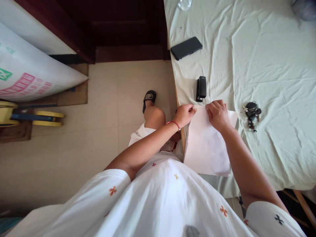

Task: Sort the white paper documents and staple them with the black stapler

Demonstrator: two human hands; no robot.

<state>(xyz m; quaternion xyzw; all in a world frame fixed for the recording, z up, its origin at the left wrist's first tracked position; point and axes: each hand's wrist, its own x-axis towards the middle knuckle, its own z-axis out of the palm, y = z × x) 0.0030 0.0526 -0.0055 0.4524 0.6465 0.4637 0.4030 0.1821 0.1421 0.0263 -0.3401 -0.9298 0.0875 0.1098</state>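
White sheets of paper (207, 148) lie in a small stack at the table's near left corner, partly over the edge. My left hand (184, 115), with a red string bracelet at the wrist, is closed in a pinch on the upper left corner of the sheets. At their top edge, my right hand (218, 113) has its fingers curled over the paper with the thumb against it. A black stapler (201, 88) stands just beyond the sheets, apart from both hands.
A black phone (186, 48) lies farther back on the cloth-covered table (271, 65). Keys (252, 113) are to the right of the paper. A clear glass object (184, 4) is at the far edge. On the floor at left are a large white sack (32, 69) and yellow-blue equipment (37, 117).
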